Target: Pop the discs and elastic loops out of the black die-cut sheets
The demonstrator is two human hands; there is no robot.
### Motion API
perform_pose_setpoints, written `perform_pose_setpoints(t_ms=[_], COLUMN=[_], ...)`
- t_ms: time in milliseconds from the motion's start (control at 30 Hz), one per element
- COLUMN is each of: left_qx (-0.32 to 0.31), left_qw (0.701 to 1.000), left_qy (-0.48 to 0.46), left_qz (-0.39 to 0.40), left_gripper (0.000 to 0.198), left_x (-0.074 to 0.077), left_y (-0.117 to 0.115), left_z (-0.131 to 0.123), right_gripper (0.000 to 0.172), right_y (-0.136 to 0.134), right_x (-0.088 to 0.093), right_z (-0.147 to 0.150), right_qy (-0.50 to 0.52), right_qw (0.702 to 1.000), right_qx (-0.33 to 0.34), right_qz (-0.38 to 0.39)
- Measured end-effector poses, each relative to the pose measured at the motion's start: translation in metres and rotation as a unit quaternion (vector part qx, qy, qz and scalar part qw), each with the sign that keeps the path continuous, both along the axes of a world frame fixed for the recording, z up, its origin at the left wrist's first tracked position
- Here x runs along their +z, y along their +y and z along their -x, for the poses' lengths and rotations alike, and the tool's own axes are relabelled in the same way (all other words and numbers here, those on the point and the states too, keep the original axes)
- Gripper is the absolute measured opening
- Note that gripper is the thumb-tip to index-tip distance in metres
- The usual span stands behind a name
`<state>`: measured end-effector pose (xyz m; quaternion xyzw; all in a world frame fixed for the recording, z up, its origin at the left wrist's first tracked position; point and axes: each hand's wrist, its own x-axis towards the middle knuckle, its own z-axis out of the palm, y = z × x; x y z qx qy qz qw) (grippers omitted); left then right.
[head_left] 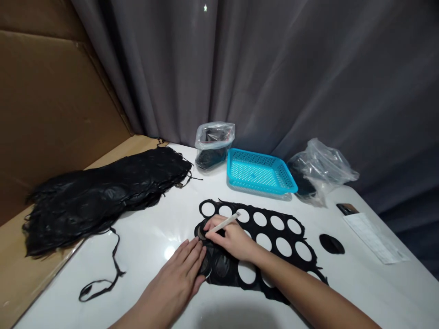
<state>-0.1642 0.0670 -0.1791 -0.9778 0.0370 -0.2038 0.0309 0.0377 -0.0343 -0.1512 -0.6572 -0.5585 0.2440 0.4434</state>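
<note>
Our right hand (210, 228) gripped a white pen-like tool (225, 223), the holed black sheet (233, 275) beneath its fingers; our left hand (180, 272) lay flat beside them, fingers extended. If it slipped, we judged, the sheet could shift and tear

Holed sheet laid mid-table, containers set behind it

The holed sheet (272, 233) is spread on the table (147, 256), its left part overlaid by the left hand (183, 269) and right hand (226, 235), in which a pen (224, 224) is held. Behind it, a basket (262, 187) is flanked by an open bag (213, 148) at left and another bag (320, 167) at right. At far left a pile (113, 187) is placed, a strip (120, 273) before it. Right of the sheet, a disc (331, 244) is followed by a paper (372, 237). Everything is backed by a curtain (240, 68).
</note>
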Motion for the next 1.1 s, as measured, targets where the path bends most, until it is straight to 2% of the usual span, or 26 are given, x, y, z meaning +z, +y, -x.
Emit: perform_pose_setpoints(t_ms=[133,467,600,733,833,900,967,1033,1100], left_qx=[0.001,-0.005,-0.005,-0.001,-0.001,-0.003,-0.002,-0.002,-0.005], left_qw=[1.000,0.999,0.999,1.000,1.000,1.000,1.000,1.000,1.000], left_qy=[0.005,0.003,0.002,-0.005,-0.004,-0.001,0.002,0.005,0.009], left_qz=[0.011,-0.035,-0.036,-0.023,-0.011,-0.015,-0.023,-0.027,-0.025], left_gripper=[0.044,0.040,0.040,0.042,0.040,0.038,0.038,0.040,0.042], left_x=[-0.002,0.009,0.007,0.002,0.002,0.004,0.007,0.009,0.010], left_y=[0.001,0.000,0.000,0.001,0.000,0.000,-0.001,-0.001,0.001], left_z=[0.000,-0.003,-0.003,-0.001,-0.002,-0.003,-0.004,-0.004,-0.003], right_gripper=[0.009,0.011,0.010,0.009,0.010,0.013,0.017,0.022,0.022], right_y=[0.002,0.003,0.003,-0.005,-0.010,-0.008,-0.002,0.003,0.002], right_x=[0.002,-0.002,0.000,-0.003,-0.012,-0.017,-0.017,-0.011,-0.001], right_z=[-0.001,-0.001,-0.003,0.011,0.027,0.026,0.008,-0.022,-0.053], right_qy=[0.001,0.003,-0.013,-0.098,-0.232,-0.278,-0.251,-0.178,-0.113], right_qw=[1.000,1.000,1.000,0.995,0.972,0.959,0.965,0.970,0.959], right_qx=[0.012,0.016,0.018,0.027,0.029,0.021,-0.030,-0.138,-0.245], right_qz=[0.004,0.006,0.005,-0.012,-0.035,-0.046,-0.067,-0.093,-0.089])
